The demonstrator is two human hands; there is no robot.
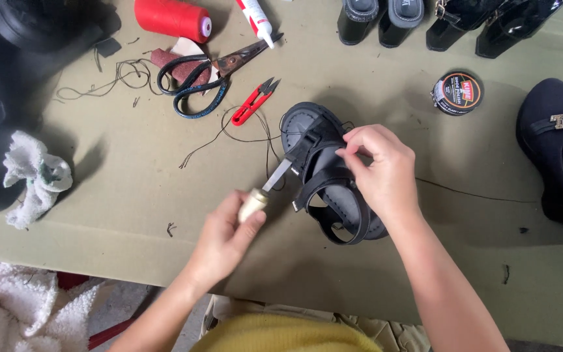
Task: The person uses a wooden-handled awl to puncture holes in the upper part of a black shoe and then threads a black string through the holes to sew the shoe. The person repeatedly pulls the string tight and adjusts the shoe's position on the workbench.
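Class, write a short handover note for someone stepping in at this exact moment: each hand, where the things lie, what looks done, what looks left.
Left hand: grips a sewing awl by its pale handle, metal tip at the sandal's strap.
Right hand: pinches the strap of the black sandal, which lies on the olive table.
Nearby: red thread snips, large scissors, red thread spool, polish tin.
Done: dark thread trails from the sandal.
Left: the awl is still at the strap; stitching looks unfinished.
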